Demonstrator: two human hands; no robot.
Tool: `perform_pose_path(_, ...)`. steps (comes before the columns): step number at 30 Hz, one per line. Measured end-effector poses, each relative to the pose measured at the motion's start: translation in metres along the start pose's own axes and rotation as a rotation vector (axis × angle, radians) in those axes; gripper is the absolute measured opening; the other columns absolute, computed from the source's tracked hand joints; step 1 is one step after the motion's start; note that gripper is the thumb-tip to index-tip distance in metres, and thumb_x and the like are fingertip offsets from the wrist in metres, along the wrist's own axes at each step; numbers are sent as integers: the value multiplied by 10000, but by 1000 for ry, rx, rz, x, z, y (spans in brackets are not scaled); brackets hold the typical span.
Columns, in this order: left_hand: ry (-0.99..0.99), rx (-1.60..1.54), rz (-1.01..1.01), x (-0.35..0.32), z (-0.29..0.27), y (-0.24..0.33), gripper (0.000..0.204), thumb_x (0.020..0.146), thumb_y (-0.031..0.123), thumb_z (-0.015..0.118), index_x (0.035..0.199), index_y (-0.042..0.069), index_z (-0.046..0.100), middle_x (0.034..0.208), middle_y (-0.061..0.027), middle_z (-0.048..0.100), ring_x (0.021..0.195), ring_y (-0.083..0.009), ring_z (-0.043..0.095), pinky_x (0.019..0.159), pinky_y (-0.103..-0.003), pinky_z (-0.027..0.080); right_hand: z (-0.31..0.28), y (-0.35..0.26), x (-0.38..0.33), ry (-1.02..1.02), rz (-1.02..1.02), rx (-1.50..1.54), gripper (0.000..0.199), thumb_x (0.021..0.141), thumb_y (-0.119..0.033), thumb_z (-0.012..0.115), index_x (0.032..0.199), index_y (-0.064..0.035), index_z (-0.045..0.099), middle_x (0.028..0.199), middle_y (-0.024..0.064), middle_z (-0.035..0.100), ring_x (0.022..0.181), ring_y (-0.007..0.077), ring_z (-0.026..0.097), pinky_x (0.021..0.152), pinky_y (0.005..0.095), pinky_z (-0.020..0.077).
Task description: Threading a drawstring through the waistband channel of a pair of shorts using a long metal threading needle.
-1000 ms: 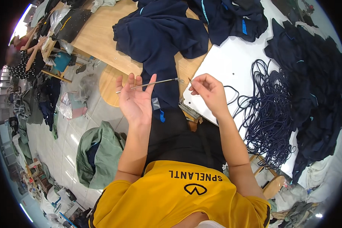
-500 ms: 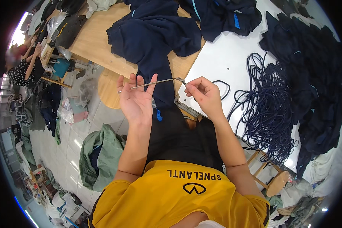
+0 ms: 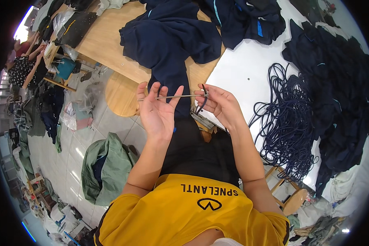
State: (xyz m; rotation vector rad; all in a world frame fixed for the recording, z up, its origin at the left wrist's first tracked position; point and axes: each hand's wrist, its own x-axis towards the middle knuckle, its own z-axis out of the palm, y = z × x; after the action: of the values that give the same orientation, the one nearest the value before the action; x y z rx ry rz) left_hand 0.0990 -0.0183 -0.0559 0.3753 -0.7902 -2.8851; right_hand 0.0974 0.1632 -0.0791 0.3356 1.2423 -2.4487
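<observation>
A thin metal rod (image 3: 189, 96) lies across the raised fingers of my left hand (image 3: 159, 117), which grips it palm up, with the rod weaving between the fingers. My right hand (image 3: 226, 107) pinches at the rod's other end, where a short dark cord (image 3: 201, 108) loops past it. Whether the cord goes through an eye in the rod is too small to tell. Just beyond and below the hands, a navy garment (image 3: 164, 45) hangs from the table toward my lap.
A tangled heap of navy cords (image 3: 285, 127) lies on the white board (image 3: 238, 69) to the right, beside piled dark garments (image 3: 336, 90). Left are a round wooden stool (image 3: 121, 96), a green cloth bag (image 3: 110, 172) and another person (image 3: 24, 67) at a far table.
Both hands have shifted slightly, the left one rightward. The rod is now more level. My right fingers have spread, and the cord now hangs beside the rod's end.
</observation>
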Motion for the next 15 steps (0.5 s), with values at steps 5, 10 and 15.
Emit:
perform_pose_path(5, -61, 87, -26, -3, -1, -2, 264, 936, 62, 419, 1179, 165, 401, 1042, -44, 525, 848, -140, 534, 938, -553, 475, -9, 3, 0, 7, -25, -316, 249, 952, -234, 549, 984, 3, 616, 991, 133, 677, 855, 160, 664, 795, 273, 538)
perform_pose_path(10, -125, 134, -24, -11, 1, 0, 322, 898, 41, 415, 1193, 162, 376, 1020, -60, 531, 815, -139, 533, 892, -526, 502, -43, -13, 7, 595, -741, -832, 333, 893, -89, 606, 1197, 37, 556, 1130, 145, 632, 1064, 217, 591, 919, 294, 434)
perform_pose_path(15, -257, 118, -106, -6, 8, -21, 298, 926, 24, 404, 1201, 135, 375, 1054, -89, 531, 862, -174, 548, 907, -519, 500, 13, 5, -29, 49, -394, -874, 531, 851, -46, 638, 1342, 25, 449, 1121, 167, 638, 1049, 230, 606, 926, 308, 446)
